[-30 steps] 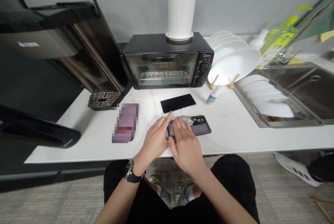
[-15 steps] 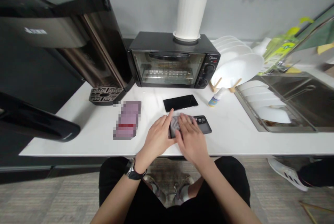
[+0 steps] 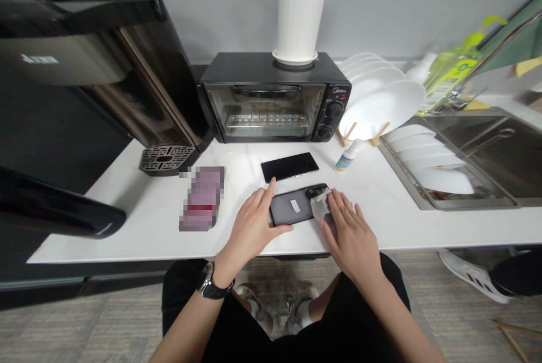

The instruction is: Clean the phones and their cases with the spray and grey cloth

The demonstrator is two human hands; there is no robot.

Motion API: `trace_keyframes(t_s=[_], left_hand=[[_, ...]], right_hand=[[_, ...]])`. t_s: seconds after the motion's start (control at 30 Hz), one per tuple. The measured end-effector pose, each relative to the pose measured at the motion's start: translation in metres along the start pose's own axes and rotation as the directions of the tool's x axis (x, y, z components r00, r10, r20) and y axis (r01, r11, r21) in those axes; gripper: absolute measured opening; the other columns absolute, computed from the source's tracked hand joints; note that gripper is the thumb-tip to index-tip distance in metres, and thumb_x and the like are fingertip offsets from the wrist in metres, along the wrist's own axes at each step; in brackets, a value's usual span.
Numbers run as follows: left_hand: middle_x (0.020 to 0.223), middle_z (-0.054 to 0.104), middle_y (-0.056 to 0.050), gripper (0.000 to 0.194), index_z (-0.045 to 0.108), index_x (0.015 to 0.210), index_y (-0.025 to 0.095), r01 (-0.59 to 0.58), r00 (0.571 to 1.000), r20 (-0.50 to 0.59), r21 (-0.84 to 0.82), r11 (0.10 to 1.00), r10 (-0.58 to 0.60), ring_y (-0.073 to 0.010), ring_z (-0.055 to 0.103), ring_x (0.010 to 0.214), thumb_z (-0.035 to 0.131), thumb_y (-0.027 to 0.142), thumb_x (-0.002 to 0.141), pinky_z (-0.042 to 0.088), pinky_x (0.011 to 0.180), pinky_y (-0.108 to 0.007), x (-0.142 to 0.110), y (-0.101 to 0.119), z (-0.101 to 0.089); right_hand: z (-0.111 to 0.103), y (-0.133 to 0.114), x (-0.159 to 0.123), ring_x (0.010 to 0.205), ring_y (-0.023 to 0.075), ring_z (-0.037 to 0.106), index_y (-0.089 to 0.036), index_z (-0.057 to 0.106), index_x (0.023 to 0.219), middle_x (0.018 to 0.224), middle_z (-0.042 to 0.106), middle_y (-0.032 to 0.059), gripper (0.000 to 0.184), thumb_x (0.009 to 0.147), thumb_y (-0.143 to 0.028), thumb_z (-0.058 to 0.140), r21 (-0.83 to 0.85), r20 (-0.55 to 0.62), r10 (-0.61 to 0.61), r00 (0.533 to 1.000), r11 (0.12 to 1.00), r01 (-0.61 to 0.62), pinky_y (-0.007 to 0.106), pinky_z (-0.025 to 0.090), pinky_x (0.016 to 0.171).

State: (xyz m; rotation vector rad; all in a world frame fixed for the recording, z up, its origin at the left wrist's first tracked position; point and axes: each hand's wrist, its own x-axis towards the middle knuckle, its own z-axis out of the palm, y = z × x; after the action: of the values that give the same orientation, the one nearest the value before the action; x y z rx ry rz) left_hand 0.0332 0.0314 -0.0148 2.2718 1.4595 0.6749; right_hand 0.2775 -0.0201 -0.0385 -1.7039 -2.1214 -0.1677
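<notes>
A grey phone case with a black rim and camera cutouts lies flat on the white counter, a small white label showing in its middle. My left hand braces its left end, thumb along the near edge and index finger pointing to the far side. Under the fingers of my right hand is a thin greyish wiping cloth, pressed at the case's right end by the camera cutouts. A phone with a dark screen lies just beyond the case. Right of that phone stands a small spray bottle.
At the back stands a toaster oven bearing a white utensil holder. A drinks dispenser is at the left, near a blurred-out purple item. Plates in a rack and a sink are at the right.
My right hand has slid right with the cloth, from the middle of the case to its right end, uncovering the label. My left hand stays at the left end.
</notes>
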Motion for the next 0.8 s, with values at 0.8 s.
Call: trace_keyframes(t_s=[0.8], left_hand=[[0.125, 0.059, -0.009, 0.121, 0.004, 0.168, 0.030, -0.024, 1.000, -0.004, 0.002, 1.000, 0.024, -0.0327, 0.058, 0.120, 0.086, 0.043, 0.080, 0.049, 0.106, -0.050, 0.001, -0.001, 0.003]], right_hand=[[0.023, -0.025, 0.059, 0.140, 0.0313, 0.057, -0.007, 0.059, 0.143, 0.151, 0.057, 0.0208, 0.047, 0.101, -0.007, 0.038, 0.011, 0.018, -0.012, 1.000, 1.000, 0.012, 0.050, 0.048, 0.117]])
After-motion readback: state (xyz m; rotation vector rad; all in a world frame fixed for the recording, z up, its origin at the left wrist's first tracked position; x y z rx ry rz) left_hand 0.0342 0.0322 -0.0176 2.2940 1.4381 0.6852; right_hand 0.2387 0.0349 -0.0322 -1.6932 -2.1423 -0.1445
